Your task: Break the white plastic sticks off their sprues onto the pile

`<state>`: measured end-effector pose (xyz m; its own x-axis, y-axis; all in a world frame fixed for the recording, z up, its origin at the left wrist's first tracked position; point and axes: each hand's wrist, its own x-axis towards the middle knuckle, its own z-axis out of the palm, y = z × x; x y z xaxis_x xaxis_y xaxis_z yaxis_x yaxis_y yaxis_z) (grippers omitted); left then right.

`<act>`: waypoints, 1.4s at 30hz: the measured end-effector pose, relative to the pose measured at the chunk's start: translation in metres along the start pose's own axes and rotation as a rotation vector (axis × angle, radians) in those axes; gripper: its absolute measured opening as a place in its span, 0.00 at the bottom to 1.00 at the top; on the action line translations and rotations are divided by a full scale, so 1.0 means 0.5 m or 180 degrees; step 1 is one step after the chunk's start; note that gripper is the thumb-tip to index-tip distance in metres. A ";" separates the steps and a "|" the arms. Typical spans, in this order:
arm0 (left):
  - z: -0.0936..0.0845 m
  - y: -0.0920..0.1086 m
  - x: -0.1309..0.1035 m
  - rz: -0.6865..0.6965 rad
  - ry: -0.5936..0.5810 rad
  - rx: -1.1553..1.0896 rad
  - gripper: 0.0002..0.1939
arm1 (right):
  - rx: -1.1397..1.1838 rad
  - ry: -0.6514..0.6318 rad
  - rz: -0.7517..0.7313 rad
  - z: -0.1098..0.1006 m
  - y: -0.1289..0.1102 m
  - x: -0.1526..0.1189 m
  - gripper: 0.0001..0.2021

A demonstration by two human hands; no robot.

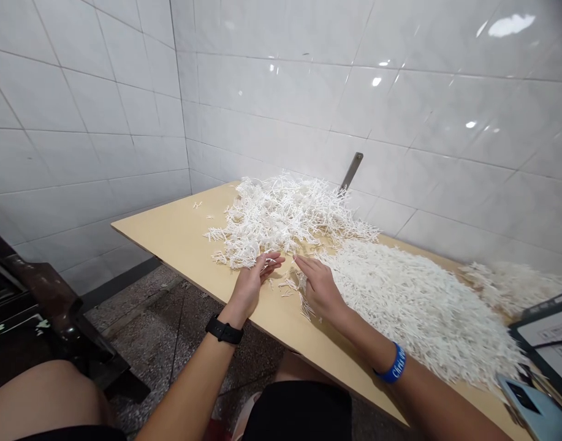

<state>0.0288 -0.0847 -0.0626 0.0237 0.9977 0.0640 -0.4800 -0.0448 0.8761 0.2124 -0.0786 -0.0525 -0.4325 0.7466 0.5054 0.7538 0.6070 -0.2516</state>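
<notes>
My left hand (pixel 257 275) is at the near edge of a heap of white branched pieces (pixel 281 214), palm turned inward, fingers curved, with thin white pieces at its fingers. Just right of it, my right hand (pixel 318 283) has its fingers stretched toward the left hand, with a gap between the two. It touches the left side of a wide pile of small white pieces (pixel 418 300). A few loose white bits (pixel 287 285) lie on the board between the hands. What may lie under the right palm is hidden.
The light wooden board (pixel 170 223) runs along a tiled wall. A metal strip (pixel 352 171) stands behind the heap. At the right are another white pile (pixel 515 285), a dark-edged box (pixel 551 337) and a light blue phone (pixel 533 404). Dark wooden furniture (pixel 55 306) stands left.
</notes>
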 end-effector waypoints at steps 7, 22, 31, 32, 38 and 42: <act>0.002 0.012 -0.007 0.0010 -0.0297 0.0109 0.23 | -0.0329 0.0416 0.0020 -0.009 -0.013 0.005 0.14; 0.013 0.026 -0.025 -0.0119 -0.1353 0.0691 0.26 | 0.1986 -0.0353 0.0630 -0.019 -0.064 0.012 0.13; -0.004 0.008 -0.016 -0.0126 -0.0563 0.0702 0.27 | 0.2769 -0.1103 0.0606 -0.028 -0.104 -0.001 0.22; -0.007 0.004 -0.014 -0.0130 -0.0325 0.0529 0.26 | 0.2765 -0.1243 0.0535 -0.033 -0.108 -0.003 0.22; -0.002 0.007 -0.010 -0.0155 -0.0489 0.0109 0.25 | 0.1490 -0.0622 0.0000 -0.039 -0.076 0.002 0.12; 0.006 0.016 -0.011 -0.0061 -0.0607 0.0186 0.24 | 0.0515 -0.0276 -0.0151 -0.032 -0.045 0.007 0.16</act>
<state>0.0273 -0.0907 -0.0545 0.2005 0.9708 0.1316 -0.4263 -0.0344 0.9039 0.2018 -0.0940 -0.0320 -0.5121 0.7325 0.4486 0.6452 0.6728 -0.3620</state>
